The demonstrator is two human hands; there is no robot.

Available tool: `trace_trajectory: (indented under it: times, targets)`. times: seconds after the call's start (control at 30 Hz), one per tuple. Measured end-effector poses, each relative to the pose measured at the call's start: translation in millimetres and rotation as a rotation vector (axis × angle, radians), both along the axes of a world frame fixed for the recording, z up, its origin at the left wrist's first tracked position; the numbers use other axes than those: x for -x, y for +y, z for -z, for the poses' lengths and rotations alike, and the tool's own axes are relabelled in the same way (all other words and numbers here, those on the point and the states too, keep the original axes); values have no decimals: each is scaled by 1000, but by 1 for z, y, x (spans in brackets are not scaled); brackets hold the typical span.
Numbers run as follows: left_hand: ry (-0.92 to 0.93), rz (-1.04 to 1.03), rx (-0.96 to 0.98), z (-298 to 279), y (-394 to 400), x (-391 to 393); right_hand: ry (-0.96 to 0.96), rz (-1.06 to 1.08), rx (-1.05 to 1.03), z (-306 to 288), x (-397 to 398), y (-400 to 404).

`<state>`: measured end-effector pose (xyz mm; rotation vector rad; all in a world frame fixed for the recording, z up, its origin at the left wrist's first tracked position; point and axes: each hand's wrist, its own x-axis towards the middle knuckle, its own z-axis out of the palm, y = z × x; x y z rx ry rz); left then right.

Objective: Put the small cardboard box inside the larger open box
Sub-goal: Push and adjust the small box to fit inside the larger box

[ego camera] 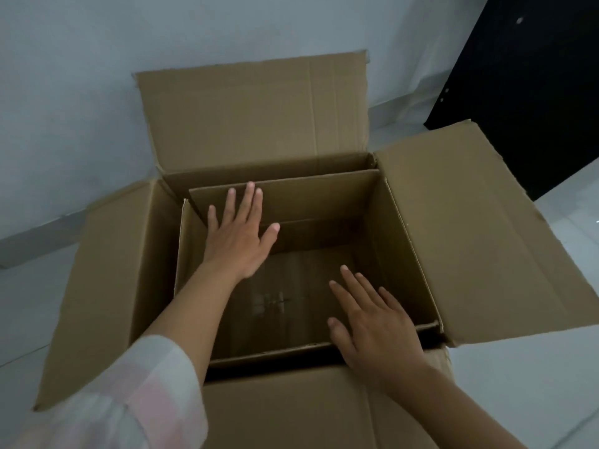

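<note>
The larger open box stands on the floor with its four brown flaps spread outward. The small cardboard box, also open at the top, sits inside it, its walls close to the larger box's walls. My left hand is flat with fingers apart, over the small box's far left corner, fingertips at its far wall. My right hand is flat and spread over the small box's near right edge. Neither hand grips anything.
A pale wall rises just behind the boxes, with a low skirting along the light floor. A black panel or door stands at the back right. My left sleeve is pink and white.
</note>
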<state>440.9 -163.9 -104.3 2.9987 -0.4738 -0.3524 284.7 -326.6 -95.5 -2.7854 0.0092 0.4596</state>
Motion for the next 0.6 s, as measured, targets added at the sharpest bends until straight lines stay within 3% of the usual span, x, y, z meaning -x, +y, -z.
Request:
trace_trajectory:
  times: [0.17, 0.37, 0.6]
  targets:
    - [-42, -35, -3, 15, -11, -30, -239, 55, 46, 12, 2, 5]
    - [-41, -41, -37, 29, -11, -34, -204, 38, 12, 11, 3, 3]
    - [-98, 83, -26, -8, 2, -2, -175, 10, -18, 5, 7, 3]
